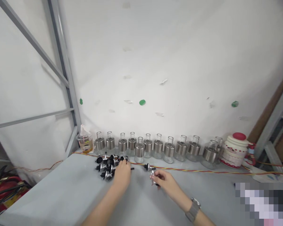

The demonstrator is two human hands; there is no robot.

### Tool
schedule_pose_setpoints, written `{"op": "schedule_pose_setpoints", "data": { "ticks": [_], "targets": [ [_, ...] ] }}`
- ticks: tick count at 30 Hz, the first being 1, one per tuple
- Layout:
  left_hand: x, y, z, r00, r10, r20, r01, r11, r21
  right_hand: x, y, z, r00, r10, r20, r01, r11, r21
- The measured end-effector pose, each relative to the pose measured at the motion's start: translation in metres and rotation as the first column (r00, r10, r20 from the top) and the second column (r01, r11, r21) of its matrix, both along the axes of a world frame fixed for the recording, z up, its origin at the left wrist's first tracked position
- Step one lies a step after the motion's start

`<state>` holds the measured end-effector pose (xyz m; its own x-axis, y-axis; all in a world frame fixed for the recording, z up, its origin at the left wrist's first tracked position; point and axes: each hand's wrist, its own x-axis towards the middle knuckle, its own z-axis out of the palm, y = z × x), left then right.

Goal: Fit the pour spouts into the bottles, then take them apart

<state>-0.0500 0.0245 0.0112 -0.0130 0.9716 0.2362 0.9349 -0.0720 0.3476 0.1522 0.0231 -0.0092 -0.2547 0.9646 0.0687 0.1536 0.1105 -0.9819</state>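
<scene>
On the grey tabletop (68, 185), near its middle, a small black-and-silver stopper with a thin spout (153, 173) sits pinched between the thumb and fingers of the right hand (163, 179). Left hand (122, 173) is lowered onto the right edge of a jumbled heap of like black-and-silver stoppers (105, 175); fingers curl down, tips hidden, so cannot tell whether they grip one.

Handling, as judged: each piece looks light; silver collar probably hard and rather slick, black ribbed end likely rubbery with some give. Best hold seems to be the collar, thumb opposite fingertips; the narrow spout offers less purchase and could roll.

Counts: one stopper in the right hand; one lone stopper (148, 167) lying just beyond it, apart from the heap; heap itself at least six, overlapping, exact number unclear. Twelve clear glass bottles with silver metal sleeves (169, 150), upright in an uneven row before the white wall. One white-and-red canister with a red domed lid (234, 151) at the row's right end; one clear plastic cup of amber contents (86, 146) at its left.
</scene>
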Motion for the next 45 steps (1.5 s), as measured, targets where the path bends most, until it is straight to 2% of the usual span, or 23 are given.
{"op": "schedule_pose_setpoints", "data": {
  "ticks": [4,8,13,18,19,20,22,23,24,25,27,31,32,35,37,39,43,45],
  "targets": [
    [0.007,-0.002,0.000,0.999,0.015,-0.040,-0.017,0.999,-0.042,0.000,0.000,0.001,1.000,0.003,0.019,-0.003,1.000,0.001],
    [0.010,-0.002,-0.002,1.000,0.002,0.006,-0.002,0.999,-0.054,0.000,0.000,0.001,1.000,-0.002,0.016,0.002,1.000,-0.005],
    [0.012,-0.002,-0.002,0.981,-0.065,0.183,0.065,0.998,0.006,-0.002,-0.003,0.007,0.999,-0.020,-0.043,0.022,0.999,0.024],
    [0.020,-0.006,0.012,0.879,-0.165,0.448,0.174,0.985,0.022,-0.001,-0.002,0.017,0.986,-0.060,-0.153,0.060,0.998,-0.005],
    [0.022,-0.008,0.016,0.820,-0.199,0.537,0.232,0.973,0.006,0.000,-0.002,0.017,0.985,-0.059,-0.161,0.058,0.998,-0.007],
    [0.024,-0.012,0.019,0.719,-0.229,0.656,0.314,0.949,-0.013,0.001,-0.002,0.016,0.985,-0.048,-0.166,0.050,0.999,0.007],
    [0.027,-0.018,0.022,0.378,-0.195,0.905,0.503,0.864,-0.024,0.001,-0.003,0.012,0.986,-0.002,-0.168,0.015,0.997,0.077],
    [0.029,-0.021,0.022,0.205,-0.130,0.970,0.571,0.821,-0.011,0.000,-0.004,0.010,0.987,0.033,-0.155,-0.013,0.992,0.125],
    [0.031,-0.024,0.021,0.077,-0.062,0.995,0.610,0.793,0.002,-0.002,-0.007,0.008,0.989,0.071,-0.128,-0.048,0.983,0.177],
    [0.033,-0.025,0.019,0.012,-0.014,1.000,0.623,0.782,0.003,-0.003,-0.010,0.007,0.991,0.103,-0.082,-0.081,0.970,0.228],
    [0.036,-0.026,0.014,-0.044,0.042,0.998,0.613,0.790,-0.006,-0.006,-0.017,0.008,0.992,0.117,0.055,-0.128,0.941,0.313],
    [0.040,-0.023,0.010,-0.078,0.047,0.996,0.582,0.813,0.008,-0.002,-0.026,0.019,0.942,0.015,0.336,-0.171,0.882,0.439],
    [0.040,-0.022,0.010,-0.050,0.030,0.998,0.563,0.826,0.003,0.001,-0.026,0.023,0.926,-0.008,0.378,-0.182,0.867,0.464],
    [0.041,-0.021,0.012,0.118,-0.006,0.993,0.496,0.867,-0.054,0.010,-0.027,0.034,0.901,-0.076,0.427,-0.186,0.822,0.539],
    [0.041,-0.022,0.011,0.199,0.001,0.980,0.478,0.873,-0.097,0.014,-0.027,0.041,0.890,-0.104,0.444,-0.196,0.793,0.577],
    [0.039,-0.023,0.009,0.224,0.027,0.974,0.526,0.838,-0.144,0.015,-0.029,0.044,0.863,-0.095,0.497,-0.265,0.752,0.604],
    [0.036,-0.024,0.008,0.257,0.034,0.966,0.661,0.723,-0.201,0.013,-0.032,0.045,0.772,-0.122,0.624,-0.399,0.671,0.625],
    [0.034,-0.024,0.010,0.254,0.040,0.966,0.676,0.707,-0.207,0.012,-0.031,0.043,0.737,-0.170,0.655,-0.420,0.644,0.640]
  ]
}}
